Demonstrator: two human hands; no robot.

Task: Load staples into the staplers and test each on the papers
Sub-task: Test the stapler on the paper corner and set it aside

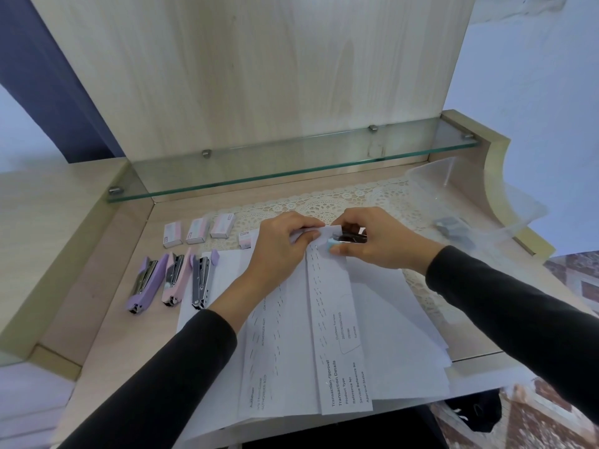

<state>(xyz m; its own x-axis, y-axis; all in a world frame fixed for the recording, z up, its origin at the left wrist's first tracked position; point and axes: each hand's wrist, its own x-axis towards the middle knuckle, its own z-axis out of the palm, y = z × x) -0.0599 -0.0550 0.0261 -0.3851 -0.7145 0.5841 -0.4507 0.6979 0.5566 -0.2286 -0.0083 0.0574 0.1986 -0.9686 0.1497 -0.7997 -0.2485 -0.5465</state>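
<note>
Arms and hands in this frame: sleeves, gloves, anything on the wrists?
Long, plain black sleeves with no markings: the left sleeve and the right sleeve both end at the wrist. The left hand and the right hand are bare: no gloves, and no ring, watch or band shows.

Three staplers lay side by side at the left: a purple stapler (pixel 144 283), a pink stapler (pixel 175 278) and a lilac-tipped stapler (pixel 201 280), each with its metal channel showing. Four small staple boxes (pixel 197 231) sat in a row just beyond them. The papers (pixel 324 335), folded white sheets carrying rows of staples, spread across the near middle. At their far edge was a blue-tipped stapler (pixel 348 238), gripped by the right hand (pixel 372 244).
</note>
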